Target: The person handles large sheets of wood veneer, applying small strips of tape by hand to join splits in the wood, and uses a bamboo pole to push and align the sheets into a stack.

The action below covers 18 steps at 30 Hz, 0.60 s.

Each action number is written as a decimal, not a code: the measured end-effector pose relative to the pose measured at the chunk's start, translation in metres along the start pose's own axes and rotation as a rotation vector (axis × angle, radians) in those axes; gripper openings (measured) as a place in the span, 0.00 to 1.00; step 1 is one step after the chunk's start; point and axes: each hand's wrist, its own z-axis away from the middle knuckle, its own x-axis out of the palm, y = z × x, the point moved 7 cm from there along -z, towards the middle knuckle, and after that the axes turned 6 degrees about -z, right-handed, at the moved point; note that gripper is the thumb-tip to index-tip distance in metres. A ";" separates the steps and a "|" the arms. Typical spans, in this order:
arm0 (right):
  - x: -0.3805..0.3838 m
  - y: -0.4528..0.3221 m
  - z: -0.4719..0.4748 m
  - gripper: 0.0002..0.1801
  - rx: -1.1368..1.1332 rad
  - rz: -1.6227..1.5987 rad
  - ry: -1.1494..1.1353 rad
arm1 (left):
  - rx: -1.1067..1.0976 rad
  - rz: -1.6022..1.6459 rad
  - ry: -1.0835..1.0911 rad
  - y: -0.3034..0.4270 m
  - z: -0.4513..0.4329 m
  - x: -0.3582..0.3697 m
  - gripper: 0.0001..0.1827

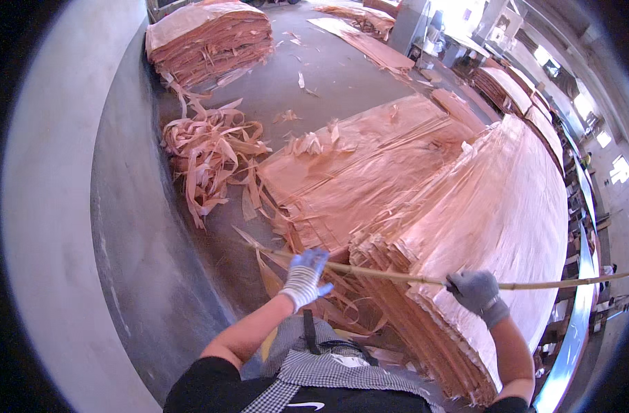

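A long thin bamboo pole crosses in front of me from left to right, over the near end of a tall stack of wood veneer sheets. My right hand, in a dark grey glove, is closed around the pole above the stack. My left hand, in a striped white and blue glove, is at the pole left of the stack, its thumb spread away; whether its fingers grip the pole cannot be told. Below the pole, torn veneer strips hang by the stack's near edge.
A lower pile of veneer sheets lies beyond the tall stack. Tangled veneer strips cover the floor at left, with another veneer stack behind them. A wall runs along the left. More veneer stacks stand at the far right.
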 end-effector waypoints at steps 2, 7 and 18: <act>-0.018 0.016 0.054 0.09 0.062 0.007 0.064 | 0.194 -0.022 -0.289 0.055 -0.002 0.025 0.40; -0.038 0.136 0.267 0.18 0.293 0.342 0.444 | -0.015 0.062 -0.516 0.088 0.034 0.128 0.23; -0.010 0.123 0.398 0.28 0.713 -0.263 0.892 | -0.053 1.146 -0.733 0.429 -0.043 0.149 0.15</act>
